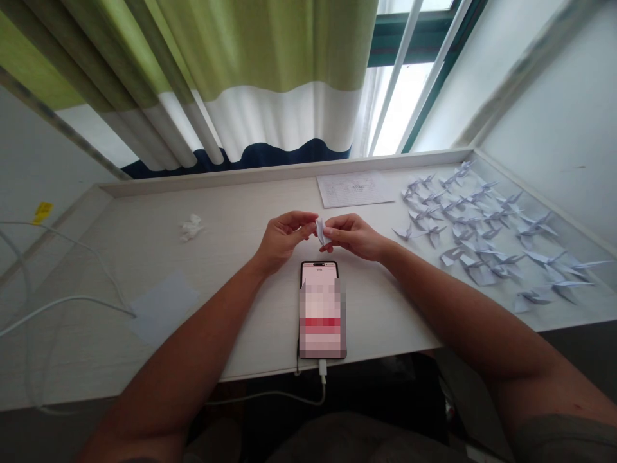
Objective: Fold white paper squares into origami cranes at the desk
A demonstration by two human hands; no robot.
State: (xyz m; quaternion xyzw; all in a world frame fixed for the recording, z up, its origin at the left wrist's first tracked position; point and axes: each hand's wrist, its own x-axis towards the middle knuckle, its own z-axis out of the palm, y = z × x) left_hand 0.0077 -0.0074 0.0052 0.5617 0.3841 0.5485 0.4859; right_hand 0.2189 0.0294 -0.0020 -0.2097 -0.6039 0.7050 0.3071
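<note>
My left hand (284, 238) and my right hand (354, 236) meet above the middle of the white desk (231, 270), fingers pinched on a small folded piece of white paper (321, 230) held between them. Both hands are closed on it, just above the top end of a phone (322, 308) that lies flat near the desk's front edge with its screen lit.
Several folded paper cranes (482, 231) cover the right side of the desk. A printed sheet (354, 189) lies at the back, a crumpled paper scrap (191, 227) at the left, a flat pale sheet (161, 305) near white cables (67, 299). A charging cable (308, 399) hangs from the phone. Curtains (231, 83) hang behind.
</note>
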